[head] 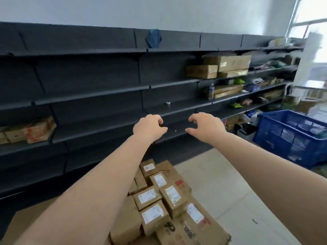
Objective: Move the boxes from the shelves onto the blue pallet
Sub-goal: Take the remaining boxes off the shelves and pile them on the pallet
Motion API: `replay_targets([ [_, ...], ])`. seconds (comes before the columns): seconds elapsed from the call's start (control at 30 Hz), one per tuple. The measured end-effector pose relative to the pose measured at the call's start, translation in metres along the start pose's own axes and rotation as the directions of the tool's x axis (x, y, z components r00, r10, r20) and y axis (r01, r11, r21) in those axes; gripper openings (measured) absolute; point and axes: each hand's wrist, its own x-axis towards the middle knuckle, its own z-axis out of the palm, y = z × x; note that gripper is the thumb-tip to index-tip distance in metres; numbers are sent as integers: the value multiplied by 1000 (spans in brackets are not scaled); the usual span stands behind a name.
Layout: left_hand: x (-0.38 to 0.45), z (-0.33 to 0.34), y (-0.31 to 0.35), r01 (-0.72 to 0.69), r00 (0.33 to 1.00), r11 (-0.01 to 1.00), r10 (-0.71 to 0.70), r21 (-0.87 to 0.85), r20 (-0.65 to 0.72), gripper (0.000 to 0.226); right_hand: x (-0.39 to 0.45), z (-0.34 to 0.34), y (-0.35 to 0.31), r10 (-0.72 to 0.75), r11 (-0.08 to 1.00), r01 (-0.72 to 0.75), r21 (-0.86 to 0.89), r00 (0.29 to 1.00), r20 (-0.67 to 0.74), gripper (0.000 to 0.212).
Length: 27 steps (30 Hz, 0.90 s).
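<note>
Stack of labelled cardboard boxes (164,200) sits low on the floor before the dark shelving (99,96); more boxes on the upper right shelf (228,65). Left hand (149,127) and right hand (206,127) hover empty, fingers loosely curled. Risk: uneven stack may topple when loaded. Blue pallet hidden beneath; shelf contents blurred.

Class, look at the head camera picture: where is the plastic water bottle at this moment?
The water bottle stands upright on a middle shelf right of centre in the head view, just left of some flat cardboard boxes and below the larger stacked boxes.
</note>
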Motion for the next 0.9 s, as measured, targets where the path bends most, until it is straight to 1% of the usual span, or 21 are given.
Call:
replay_targets([
  [0.2, 90, 25, 93, -54, 998, 998, 54, -14, -26, 28, 60, -34, 104, 63, 996, -57, 66, 993, -99, 44],
  [0.4, 206, 79, 172, -104, 994, 993, 103, -53, -25, 28, 148, -41, 209, 101, 995, -99, 16, 989, -110, 46],
  [0.5, 267, 100, 216, -133, 991, 988, 133, -80, -9, 28, 193, -52, 267, 148, 989, -146, 26, 981, -124, 46],
  [0.7, 379, 148, 303, -174, 985, 982, 172, -80, -32, 29, 281, -57, 387, 214, 973, -195, 126, 962, -169, 43],
  [0.9, 482, 211, 383, -140, 988, 988, 135, -61, -77, 27, 379, -47, 507, 207, 962, -163, 220, 959, -195, 45],
])
